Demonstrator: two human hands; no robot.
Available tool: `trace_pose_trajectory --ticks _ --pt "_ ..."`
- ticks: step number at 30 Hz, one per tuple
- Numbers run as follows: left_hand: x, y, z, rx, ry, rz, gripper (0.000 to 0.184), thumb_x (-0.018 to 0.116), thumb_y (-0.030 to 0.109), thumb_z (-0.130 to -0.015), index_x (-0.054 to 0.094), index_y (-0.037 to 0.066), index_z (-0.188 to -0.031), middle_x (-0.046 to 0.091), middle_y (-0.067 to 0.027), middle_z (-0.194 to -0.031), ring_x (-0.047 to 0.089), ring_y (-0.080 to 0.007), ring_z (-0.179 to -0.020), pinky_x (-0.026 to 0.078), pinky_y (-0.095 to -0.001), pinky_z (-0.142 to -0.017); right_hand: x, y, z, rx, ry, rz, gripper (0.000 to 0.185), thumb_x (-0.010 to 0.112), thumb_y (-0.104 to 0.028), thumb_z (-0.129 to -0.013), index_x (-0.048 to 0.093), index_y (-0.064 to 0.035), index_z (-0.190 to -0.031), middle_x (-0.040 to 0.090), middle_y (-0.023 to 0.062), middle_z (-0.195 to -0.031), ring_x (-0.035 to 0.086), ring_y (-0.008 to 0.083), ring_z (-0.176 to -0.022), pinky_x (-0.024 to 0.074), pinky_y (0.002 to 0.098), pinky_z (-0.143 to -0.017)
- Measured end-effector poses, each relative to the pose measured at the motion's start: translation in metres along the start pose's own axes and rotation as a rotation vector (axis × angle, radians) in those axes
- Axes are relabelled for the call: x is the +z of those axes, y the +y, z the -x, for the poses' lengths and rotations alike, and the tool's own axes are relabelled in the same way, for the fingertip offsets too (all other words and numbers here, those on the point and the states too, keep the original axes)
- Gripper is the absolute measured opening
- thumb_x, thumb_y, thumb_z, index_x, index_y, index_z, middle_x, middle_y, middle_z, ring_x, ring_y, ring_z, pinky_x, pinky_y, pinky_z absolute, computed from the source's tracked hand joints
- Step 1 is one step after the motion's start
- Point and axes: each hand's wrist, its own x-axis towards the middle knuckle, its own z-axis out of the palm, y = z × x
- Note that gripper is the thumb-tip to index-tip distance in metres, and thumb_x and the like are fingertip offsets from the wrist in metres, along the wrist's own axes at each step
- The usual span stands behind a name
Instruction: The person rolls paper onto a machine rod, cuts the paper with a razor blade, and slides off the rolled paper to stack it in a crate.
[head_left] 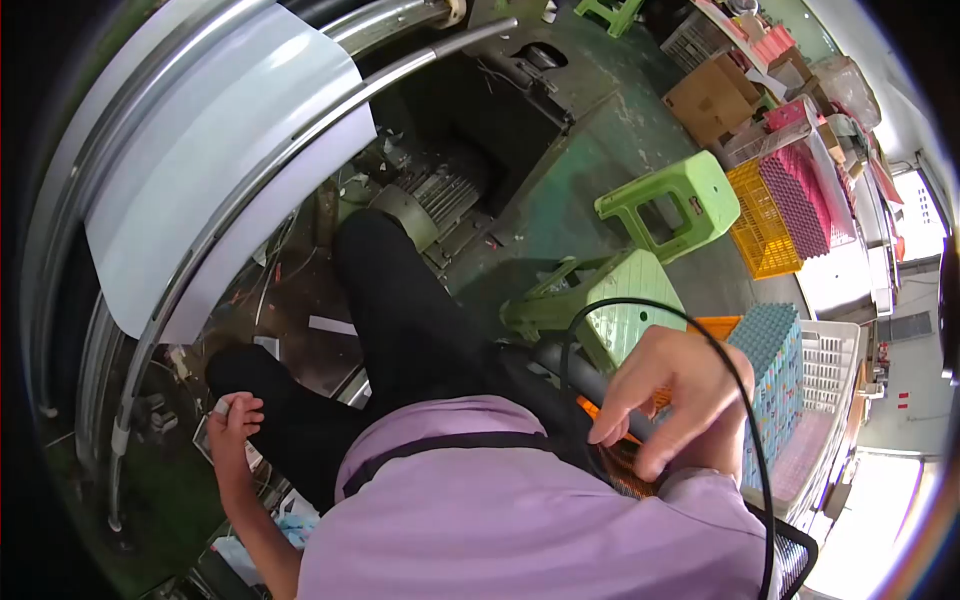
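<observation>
At the lower left, my left hand [235, 415] is beside my knee with its fingers curled in. A small pale patch shows at one of its fingers; I cannot tell whether it is a wrapping or something held. On the other side, my right hand [680, 390] is raised beside my body. Its thumb and forefinger are apart, with nothing between them. A black cable [690, 318] loops around that hand, nearer to the camera. Past my left hand, a broad white sheet [230, 150] lies over the curved-looking metal bars [290, 130] of a machine.
Green plastic stools [690, 200] stand ahead to the right. A motor [430, 205] sits on the floor beyond my knee. To the right are a yellow crate [757, 235], a white crate [830, 365], blue egg-tray-like stacks [770, 350] and a cardboard box [712, 98].
</observation>
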Motion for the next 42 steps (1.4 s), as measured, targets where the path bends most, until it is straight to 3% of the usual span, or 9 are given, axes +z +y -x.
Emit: trace_pose_trajectory --ticks 4,14,20,24,26,31,35,39,42 --pt "0.005 0.011 0.007 0.022 -0.007 0.017 0.022 0.051 0.023 -0.096 0.062 0.005 -0.103 0.067 -0.0036 -0.091 0.058 -0.0074 -0.073 0.045 -0.0218 -0.065 -0.007 -0.008 -0.004 -0.405 0.119 -0.169 0.045 0.080 -0.037 -0.073 0.071 0.0013 -0.095 0.070 0.0110 -0.082 0.067 0.0164 -0.073 0.0480 0.0240 -0.059" --pt "0.035 0.066 0.020 0.210 -0.138 -0.174 0.022 0.051 0.017 -0.094 0.061 0.002 -0.106 0.067 -0.0056 -0.095 0.059 -0.0098 -0.078 0.045 -0.0224 -0.070 -0.014 -0.045 0.026 0.074 0.506 0.751 0.062 0.066 -0.058 -0.078 0.070 0.0030 -0.088 0.069 0.0164 -0.085 0.066 0.0305 -0.084 0.0476 0.0366 -0.081" --pt "0.137 0.176 0.062 0.472 -0.825 -0.133 0.034 0.063 0.008 -0.080 0.060 -0.001 -0.113 0.066 -0.0136 -0.103 0.064 -0.0211 -0.095 0.051 -0.0339 -0.085 0.012 -0.090 0.024 -0.406 0.458 1.192 0.055 0.069 -0.055 -0.077 0.068 -0.0023 -0.091 0.069 0.0162 -0.089 0.065 0.0306 -0.089 0.0378 0.0378 -0.096" --pt "0.199 0.215 0.118 0.799 -1.396 0.296 0.022 0.056 0.014 -0.088 0.060 0.001 -0.105 0.062 -0.0186 -0.104 0.060 -0.0347 -0.097 0.047 -0.0420 -0.086 0.022 -0.090 0.047 -0.330 0.044 0.313 0.045 0.073 -0.013 -0.077 0.055 -0.0086 -0.119 0.059 0.0094 -0.119 0.060 0.0282 -0.094 0.0440 0.0373 -0.071" --pt "0.190 0.257 0.146 0.798 -1.594 0.001 0.023 0.055 0.027 -0.086 0.058 0.005 -0.090 0.064 -0.0145 -0.085 0.060 -0.0319 -0.081 0.046 -0.0477 -0.068 0.008 -0.072 0.037 -1.098 0.114 0.813 0.043 0.070 -0.021 -0.080 0.058 -0.0063 -0.118 0.063 0.0166 -0.113 0.062 0.0317 -0.101 0.0433 0.0467 -0.086" --pt "0.208 0.242 0.176 1.267 -1.295 0.271 0.020 0.056 0.020 -0.079 0.060 0.000 -0.080 0.063 -0.0180 -0.079 0.061 -0.0361 -0.072 0.047 -0.0481 -0.064 0.016 -0.070 0.033 -1.215 0.833 0.956 0.027 0.067 -0.020 -0.083 0.065 -0.0042 -0.105 0.070 0.0181 -0.085 0.068 0.0268 -0.089 0.0412 0.0506 -0.097" --pt "0.192 0.253 0.174 1.341 -1.188 0.249 0.019 0.058 0.020 -0.076 0.060 0.001 -0.079 0.063 -0.0157 -0.076 0.061 -0.0351 -0.070 0.047 -0.0475 -0.061 -0.045 -0.084 0.002 -0.992 -0.343 0.716 0.036 0.069 -0.034 -0.083 0.059 -0.0043 -0.100 0.058 0.0087 -0.091 0.058 0.0218 -0.078 0.0408 0.0356 -0.078" --pt "0.196 0.270 0.148 1.206 -1.097 0.077 0.018 0.060 0.019 -0.078 0.059 0.001 -0.083 0.064 -0.0152 -0.073 0.063 -0.0354 -0.068 0.049 -0.0433 -0.060 -0.005 -0.049 -0.020 -1.131 0.162 0.383 0.024 0.061 -0.015 -0.070 0.051 -0.0063 -0.050 0.042 0.0021 -0.044 0.035 0.0134 -0.032 0.0207 0.0290 -0.032" --pt "0.237 0.255 0.119 1.226 -0.615 0.126 0.015 0.058 0.015 -0.080 0.058 0.000 -0.080 0.061 -0.0140 -0.062 0.063 -0.0363 -0.059 0.050 -0.0420 -0.052 -0.009 -0.049 -0.010 -1.206 -0.158 0.416 0.015 0.066 -0.019 -0.079 0.062 -0.0069 -0.087 0.062 0.0101 -0.070 0.057 0.0202 -0.070 0.0292 0.0430 -0.081"
